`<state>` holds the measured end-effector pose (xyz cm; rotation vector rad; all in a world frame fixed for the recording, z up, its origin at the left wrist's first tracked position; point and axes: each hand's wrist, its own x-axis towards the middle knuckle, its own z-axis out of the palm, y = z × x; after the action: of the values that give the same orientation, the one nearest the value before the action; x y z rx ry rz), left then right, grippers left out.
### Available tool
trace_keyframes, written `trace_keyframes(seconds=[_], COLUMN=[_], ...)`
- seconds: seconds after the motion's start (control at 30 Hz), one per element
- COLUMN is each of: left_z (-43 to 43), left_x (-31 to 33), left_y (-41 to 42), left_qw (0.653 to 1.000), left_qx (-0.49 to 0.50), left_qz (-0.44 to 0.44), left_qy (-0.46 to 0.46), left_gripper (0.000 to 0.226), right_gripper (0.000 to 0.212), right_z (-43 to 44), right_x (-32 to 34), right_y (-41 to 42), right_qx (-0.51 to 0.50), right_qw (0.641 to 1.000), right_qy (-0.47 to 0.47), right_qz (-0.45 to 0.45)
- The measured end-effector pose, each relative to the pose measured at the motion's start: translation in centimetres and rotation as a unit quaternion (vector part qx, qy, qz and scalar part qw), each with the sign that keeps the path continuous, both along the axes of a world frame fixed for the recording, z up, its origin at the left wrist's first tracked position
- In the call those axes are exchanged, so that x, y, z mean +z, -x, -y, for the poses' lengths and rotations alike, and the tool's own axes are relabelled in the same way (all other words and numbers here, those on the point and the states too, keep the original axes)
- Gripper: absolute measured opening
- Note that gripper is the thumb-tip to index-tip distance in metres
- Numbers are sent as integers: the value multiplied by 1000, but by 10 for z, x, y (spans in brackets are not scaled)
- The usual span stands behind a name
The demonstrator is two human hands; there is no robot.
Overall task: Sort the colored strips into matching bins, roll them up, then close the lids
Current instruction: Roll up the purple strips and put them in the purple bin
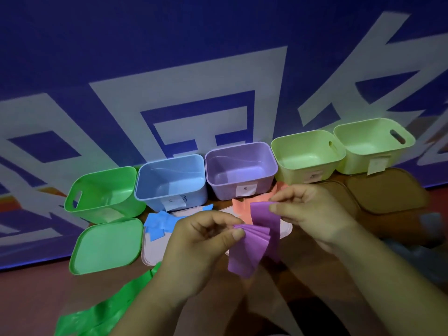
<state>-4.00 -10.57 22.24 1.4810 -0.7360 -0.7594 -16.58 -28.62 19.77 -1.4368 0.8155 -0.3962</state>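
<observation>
Both hands hold a bunch of purple strips point(252, 248) in front of the bins. My left hand point(203, 241) pinches the fanned bunch between thumb and fingers. My right hand point(312, 212) pinches the top end of one purple strip. Behind them stands a row of open bins: green bin point(101, 192), blue bin point(169, 180), purple bin point(240, 166) and two pale green bins point(305, 154) point(373, 144). Blue strips point(160, 223) lie on a white lid point(155, 248). Orange strips point(242, 209) lie behind the purple ones. Green strips point(101, 311) lie at the lower left.
A green lid point(106, 246) lies in front of the green bin. Brown lids point(388, 190) lie in front of the pale green bins. A second white lid point(286, 229) sits under my right hand. A blue wall with white letters stands behind the bins.
</observation>
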Motion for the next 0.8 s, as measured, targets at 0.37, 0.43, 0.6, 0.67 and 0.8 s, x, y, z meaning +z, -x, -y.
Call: trace_keyframes(seconds=[0.37, 0.43, 0.6, 0.67, 0.8], left_z=[-10, -13, -14, -15, -15], left_x=[14, 12, 5, 3, -1], left_y=[3, 1, -6, -9, -10], left_qw=[995, 994, 985, 986, 988], left_qx=[76, 77, 80, 84, 87], left_qz=[49, 69, 139, 127, 106], left_qy=[47, 43, 60, 66, 77], left_gripper=[19, 22, 20, 16, 14], right_gripper=[12, 11, 8, 15, 17], right_z=[-46, -49, -53, -55, -57], right_x=[44, 45, 46, 48, 51], right_y=[-5, -6, -8, -8, -9], right_qx=[5, 10, 32, 35, 44], right_qw=[990, 986, 983, 983, 982], right_qy=[-128, -154, -171, -171, -166], right_qz=[65, 65, 56, 62, 83])
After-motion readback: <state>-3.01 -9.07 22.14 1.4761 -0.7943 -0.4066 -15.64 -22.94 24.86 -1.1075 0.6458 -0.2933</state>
